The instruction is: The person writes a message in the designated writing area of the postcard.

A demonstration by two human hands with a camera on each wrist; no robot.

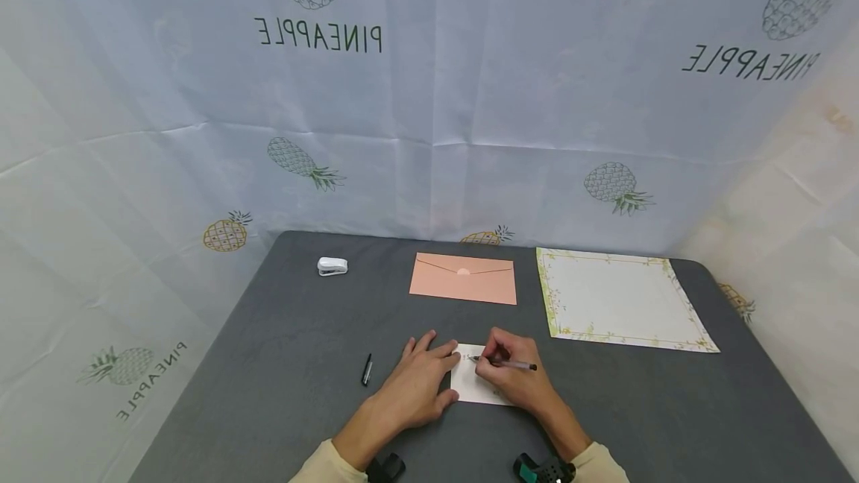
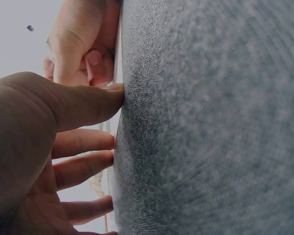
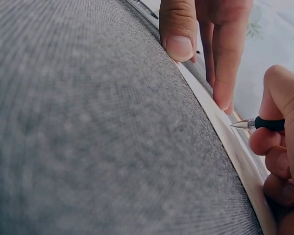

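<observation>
A small white card (image 1: 472, 384) lies on the dark table in front of the person, with a few faint marks near its upper left. My right hand (image 1: 515, 370) pinches a pen (image 1: 523, 365) with a black grip, its tip right at the card's surface; the right wrist view shows the pen's clear cone and metal point (image 3: 241, 125). The left hand (image 1: 419, 382) rests with spread, mostly straight fingers along the card's left edge, the thumb (image 2: 95, 103) down at the near corner. Left of that hand lies a black pen cap (image 1: 367, 370).
A pink envelope (image 1: 463, 285) with a round seal lies beyond the card. To the right is a large white sheet (image 1: 617, 297) with a floral border. A white stapler (image 1: 332, 266) sits at the back left of the table (image 1: 288, 349). Pineapple-print curtains (image 1: 429, 95) surround it.
</observation>
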